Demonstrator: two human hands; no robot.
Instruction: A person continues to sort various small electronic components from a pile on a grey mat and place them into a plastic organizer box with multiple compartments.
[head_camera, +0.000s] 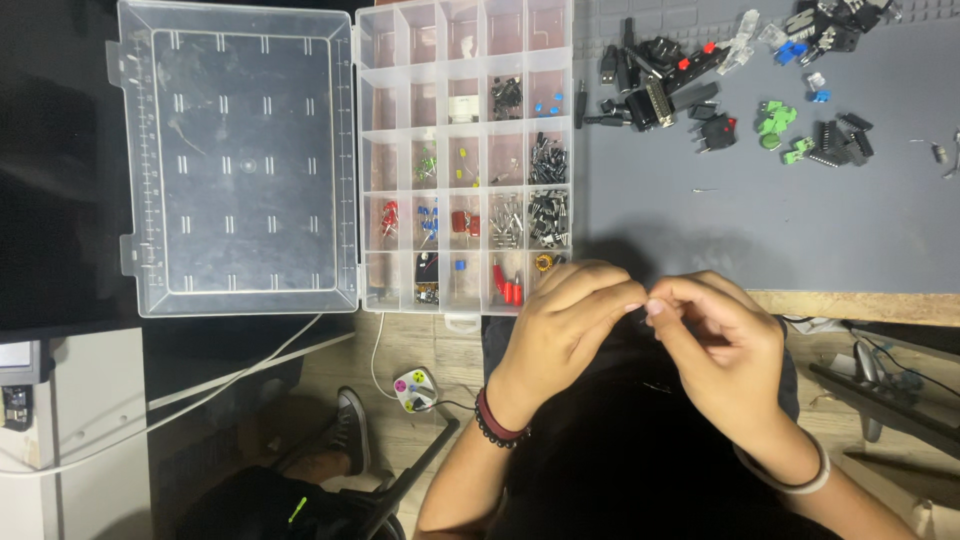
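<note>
Both hands at lower centre of frame, over table edge and lap. Left hand (560, 325) and right hand (715, 345) meet fingertip to fingertip, fingers narrow, pinching tiny part (645, 308); part mostly hidden, kind unclear. Open organiser box (465, 150) just upper left of hands, loose component pile (740, 90) upper right on grey mat (760, 220). Risk: pinch slips, part drops to floor, lost among cables below.
</note>
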